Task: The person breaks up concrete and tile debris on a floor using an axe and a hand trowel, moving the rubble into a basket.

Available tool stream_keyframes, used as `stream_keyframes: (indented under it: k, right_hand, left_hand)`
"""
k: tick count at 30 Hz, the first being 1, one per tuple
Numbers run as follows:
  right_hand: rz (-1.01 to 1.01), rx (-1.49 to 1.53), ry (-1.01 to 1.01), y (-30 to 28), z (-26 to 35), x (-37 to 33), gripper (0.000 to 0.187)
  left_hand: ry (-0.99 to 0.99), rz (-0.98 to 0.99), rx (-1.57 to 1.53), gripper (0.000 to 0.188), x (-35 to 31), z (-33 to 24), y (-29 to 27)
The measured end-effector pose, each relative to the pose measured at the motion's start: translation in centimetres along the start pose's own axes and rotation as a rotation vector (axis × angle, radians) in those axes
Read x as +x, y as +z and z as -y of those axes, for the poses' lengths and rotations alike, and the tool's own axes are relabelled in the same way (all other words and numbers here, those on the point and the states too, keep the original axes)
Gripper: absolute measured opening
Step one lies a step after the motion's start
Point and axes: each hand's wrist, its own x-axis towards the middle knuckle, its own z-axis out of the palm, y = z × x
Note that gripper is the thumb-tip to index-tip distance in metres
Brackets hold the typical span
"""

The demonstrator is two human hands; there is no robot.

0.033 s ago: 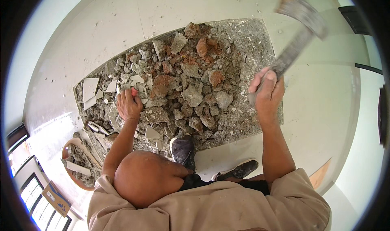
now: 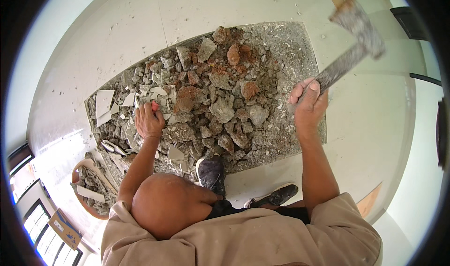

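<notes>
My right hand (image 2: 310,99) is closed round the lower handle of a dusty grey hammer (image 2: 362,29). The hammer is raised to the upper right, tilted, its head blurred by motion. At the left of a pit of broken concrete, my left hand (image 2: 149,121) has its fingers curled round a small red-topped object (image 2: 154,106). Most of that object is hidden by the hand, so its kind does not show. Beneath and around this hand lie pale tile shards (image 2: 105,102) and grey rubble (image 2: 222,108).
Smooth pale floor (image 2: 187,8) borders the broken patch. A round basin (image 2: 76,174) with rubble and a tile strip stands at the lower left, beyond it a cardboard box (image 2: 64,229). My dark shoe (image 2: 211,174) is at the rubble's near edge, the other shoe (image 2: 279,195) to its right.
The hammer head has swung slightly right and downward in my right hand. My left hand and the rubble look unchanged.
</notes>
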Motion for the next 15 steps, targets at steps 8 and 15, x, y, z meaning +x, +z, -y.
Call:
stream_keyframes:
  k: [8,15]
  right_hand:
    - [0.301,0.232,1.027,2.4,-6.6,-2.0,0.038]
    - [0.392,0.123,1.014,3.8,-1.6,-8.8,0.042]
  left_hand:
    - [-0.005,0.003,0.024,0.026,-0.3,0.0,-0.5]
    - [-0.012,0.004,-0.006,0.025,-0.1,0.0,-0.2]
